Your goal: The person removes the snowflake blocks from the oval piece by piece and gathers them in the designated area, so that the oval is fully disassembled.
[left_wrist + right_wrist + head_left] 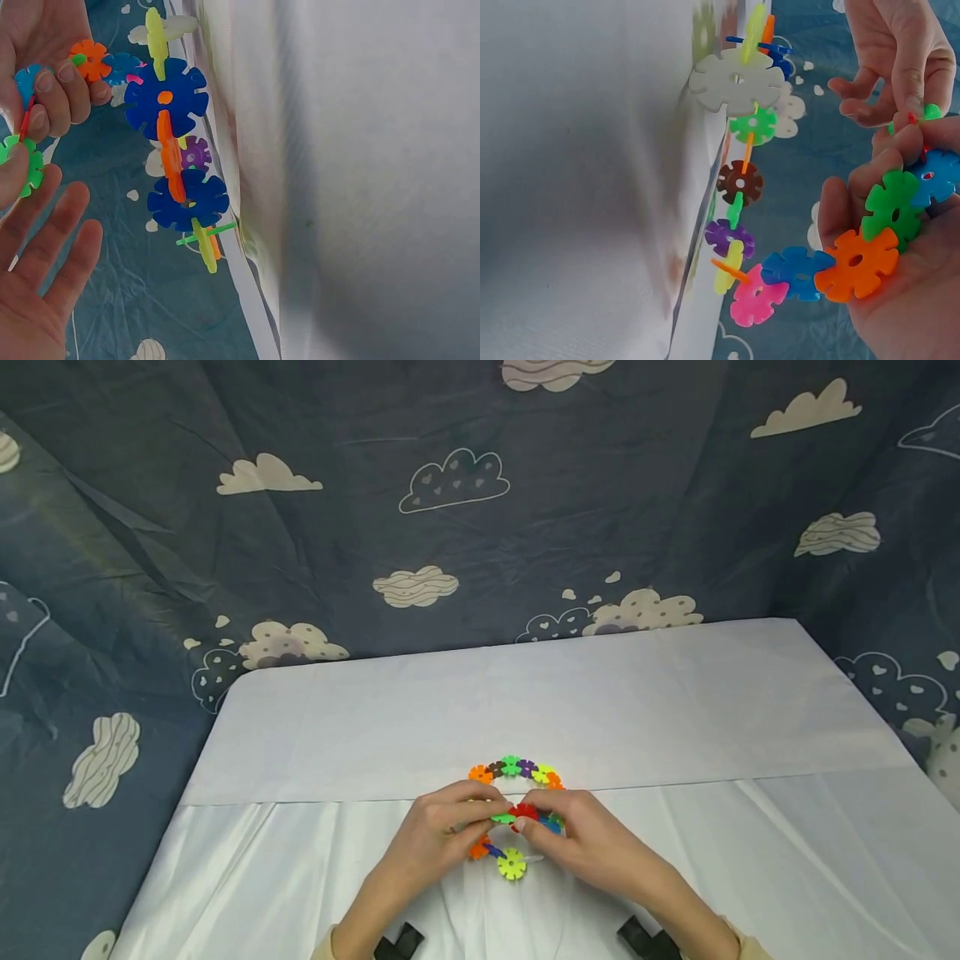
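Observation:
A loop of colourful notched flower-shaped plastic discs, slotted together into a chain, lies on the white table in the head view. Over the middle of it, my left hand (446,822) pinches a green disc (34,169) between thumb and index finger, its other fingers spread. My right hand (585,835) grips a red disc (525,811) beside the green one, which it meets. A blue disc (934,178), a green disc (892,202) and an orange disc (855,262) run across my right palm. Fingers partly hide the red-green joint.
A white cloth (315,735) covers the table, with a seam across it. Dark fabric with cloud prints (457,481) hangs behind and at the sides. A yellow disc (512,864) marks the loop's near end. Black wrist mounts (401,943) show at the bottom.

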### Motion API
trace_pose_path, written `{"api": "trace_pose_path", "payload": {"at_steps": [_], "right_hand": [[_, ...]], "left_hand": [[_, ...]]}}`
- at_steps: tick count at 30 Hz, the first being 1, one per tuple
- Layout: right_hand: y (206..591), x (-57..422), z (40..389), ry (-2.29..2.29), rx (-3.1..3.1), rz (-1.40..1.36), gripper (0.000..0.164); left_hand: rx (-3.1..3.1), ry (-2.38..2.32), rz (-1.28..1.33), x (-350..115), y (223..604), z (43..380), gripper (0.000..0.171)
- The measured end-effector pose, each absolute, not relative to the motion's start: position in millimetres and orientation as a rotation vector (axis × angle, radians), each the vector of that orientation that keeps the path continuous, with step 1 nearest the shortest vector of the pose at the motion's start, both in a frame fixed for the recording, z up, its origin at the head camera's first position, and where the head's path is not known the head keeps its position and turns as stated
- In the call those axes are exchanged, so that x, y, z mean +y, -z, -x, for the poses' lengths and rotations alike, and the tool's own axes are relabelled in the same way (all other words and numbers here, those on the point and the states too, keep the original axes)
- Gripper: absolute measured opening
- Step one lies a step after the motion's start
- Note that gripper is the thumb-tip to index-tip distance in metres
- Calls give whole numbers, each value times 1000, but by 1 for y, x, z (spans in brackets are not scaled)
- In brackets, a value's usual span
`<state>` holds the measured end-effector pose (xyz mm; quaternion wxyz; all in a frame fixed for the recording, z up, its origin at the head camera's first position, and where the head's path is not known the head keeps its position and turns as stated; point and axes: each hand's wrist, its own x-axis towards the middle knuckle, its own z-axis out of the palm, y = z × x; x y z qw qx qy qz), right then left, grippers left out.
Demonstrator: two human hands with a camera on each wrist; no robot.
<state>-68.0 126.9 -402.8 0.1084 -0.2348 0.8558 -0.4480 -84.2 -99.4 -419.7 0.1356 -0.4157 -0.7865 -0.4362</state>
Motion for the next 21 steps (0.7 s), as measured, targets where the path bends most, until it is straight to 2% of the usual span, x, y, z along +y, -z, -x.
{"api": "trace_pose_path", "payload": {"at_steps": [21], "right_hand": [[407, 128, 69, 1367, 2519, 786, 8]], "left_hand": [[-2297, 1234, 1151, -100, 423, 85, 25]]}}
